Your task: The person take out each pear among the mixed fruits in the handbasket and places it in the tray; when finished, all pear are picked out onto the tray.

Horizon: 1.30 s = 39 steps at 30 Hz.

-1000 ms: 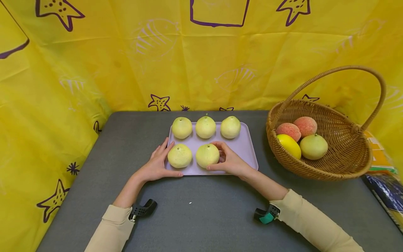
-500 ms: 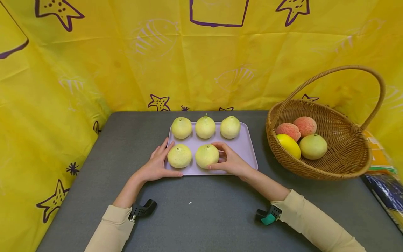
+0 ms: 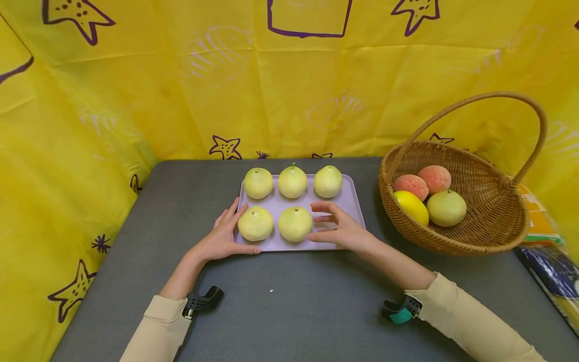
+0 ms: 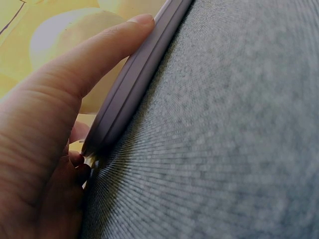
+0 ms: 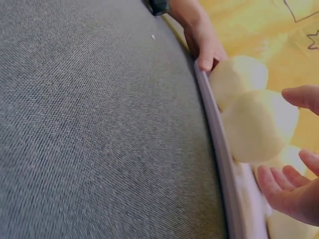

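A lilac tray (image 3: 344, 203) lies on the dark grey table, bearing several pale yellow-green pomelos: a back row of three and a front row of two. My left hand (image 3: 220, 237) rests at the tray's front left corner, fingers spread along the left side. In the left wrist view its straight thumb (image 4: 102, 45) touches the tray's rim. My right hand (image 3: 346, 230) hovers over the tray's right part, fingers apart and holding nothing. Just left of its fingertips sits the front-row pomelo (image 3: 295, 224); a small gap shows between them. The other front pomelo (image 3: 255, 223) is beside my left hand.
A wicker basket (image 3: 493, 211) with a tall handle stands right of the tray. Inside are two peaches (image 3: 435, 179), a yellow fruit (image 3: 411, 207) and a greenish pomelo (image 3: 446, 207). Colourful packets (image 3: 549, 271) lie at the right edge. A yellow cloth (image 3: 289, 90) hangs behind.
My right hand has let go of the front-row pomelo and drawn back to the right. The left hand has stayed on the tray corner. The head view has shifted slightly.
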{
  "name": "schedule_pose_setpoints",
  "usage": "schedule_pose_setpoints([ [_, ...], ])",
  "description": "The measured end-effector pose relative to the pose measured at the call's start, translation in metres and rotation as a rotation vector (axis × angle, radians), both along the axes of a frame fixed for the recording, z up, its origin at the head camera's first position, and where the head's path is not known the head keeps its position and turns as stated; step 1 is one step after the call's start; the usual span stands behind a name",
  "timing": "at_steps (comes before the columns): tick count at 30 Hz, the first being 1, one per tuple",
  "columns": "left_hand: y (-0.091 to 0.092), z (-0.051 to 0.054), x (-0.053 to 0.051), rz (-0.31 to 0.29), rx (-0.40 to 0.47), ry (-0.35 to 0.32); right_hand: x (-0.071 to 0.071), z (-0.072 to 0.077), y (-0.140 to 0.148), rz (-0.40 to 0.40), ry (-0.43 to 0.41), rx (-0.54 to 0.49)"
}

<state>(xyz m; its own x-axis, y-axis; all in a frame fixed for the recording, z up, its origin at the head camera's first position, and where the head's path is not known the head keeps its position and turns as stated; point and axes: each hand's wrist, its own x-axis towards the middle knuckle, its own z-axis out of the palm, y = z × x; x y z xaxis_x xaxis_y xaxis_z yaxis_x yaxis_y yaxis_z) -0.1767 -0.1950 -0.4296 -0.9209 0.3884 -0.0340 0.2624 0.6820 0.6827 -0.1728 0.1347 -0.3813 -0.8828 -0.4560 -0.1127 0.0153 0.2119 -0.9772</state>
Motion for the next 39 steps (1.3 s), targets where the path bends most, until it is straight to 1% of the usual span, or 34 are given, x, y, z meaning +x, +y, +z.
schedule_pose_setpoints([
  [5, 0.000, 0.001, 0.000, 0.002, -0.002, -0.005, 0.005, 0.013, 0.010, 0.025, 0.003, 0.040],
  [8, 0.000, 0.000, 0.000, 0.001, -0.005, -0.007, 0.008, 0.020, 0.017, 0.050, 0.025, 0.052],
  [12, 0.000, 0.000, 0.000, 0.000, -0.005, -0.010, 0.012, 0.029, 0.026, 0.076, 0.062, 0.044],
  [15, 0.000, 0.000, 0.000, -0.002, -0.005, -0.011, 0.014, 0.037, 0.033, 0.078, 0.086, 0.054],
  [22, 0.000, 0.001, 0.001, 0.000, -0.006, -0.015, 0.020, 0.060, 0.057, 0.081, 0.174, 0.118],
  [27, 0.000, 0.001, 0.002, 0.002, -0.006, -0.013, 0.024, 0.072, 0.071, 0.081, 0.197, 0.121],
  [31, 0.000, 0.001, 0.001, 0.003, -0.007, -0.015, 0.026, 0.080, 0.082, 0.081, 0.237, 0.133],
  [35, 0.000, 0.000, 0.001, -0.001, -0.004, -0.008, 0.027, 0.088, 0.096, 0.075, 0.265, 0.171],
  [39, 0.000, 0.001, 0.001, -0.001, -0.001, -0.003, 0.024, 0.098, 0.111, 0.116, 0.322, 0.203],
])
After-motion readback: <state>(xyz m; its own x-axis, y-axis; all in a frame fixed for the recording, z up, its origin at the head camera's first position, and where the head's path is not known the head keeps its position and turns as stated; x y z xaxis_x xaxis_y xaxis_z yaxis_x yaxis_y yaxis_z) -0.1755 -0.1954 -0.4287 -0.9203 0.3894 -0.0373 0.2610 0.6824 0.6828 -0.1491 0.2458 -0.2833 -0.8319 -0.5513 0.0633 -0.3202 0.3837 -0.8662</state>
